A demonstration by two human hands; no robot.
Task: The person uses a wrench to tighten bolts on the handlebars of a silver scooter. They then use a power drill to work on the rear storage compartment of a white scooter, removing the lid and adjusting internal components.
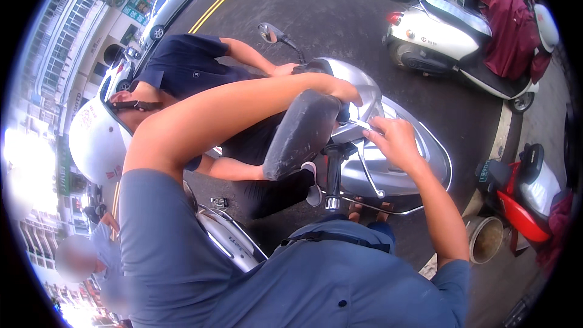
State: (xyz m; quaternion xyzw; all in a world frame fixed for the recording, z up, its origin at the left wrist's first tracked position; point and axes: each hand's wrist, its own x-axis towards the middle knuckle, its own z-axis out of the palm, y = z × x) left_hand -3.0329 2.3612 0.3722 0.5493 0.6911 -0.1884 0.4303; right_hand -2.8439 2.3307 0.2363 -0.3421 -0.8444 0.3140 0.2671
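My left arm reaches across, and my left hand (343,90) is curled at the edge of a scuffed black scooter mirror (303,133), its fingertips partly hidden. Close beside it, my right hand (395,138) pinches a slim silver tool that looks like a wrench (361,124), its far end by the mirror's mount. Below the tool slants a silver brake lever (366,167), next to a black handlebar grip (333,173). Both hands are over the front of a silver scooter (388,164).
Left of the scooter, a person in a dark shirt (188,64) and white helmet (100,136) has one hand (284,70) at the far handlebar. A white scooter (437,36) is parked at the right, with a red scooter (525,209) and bucket (484,240) nearer. Cars line the far road.
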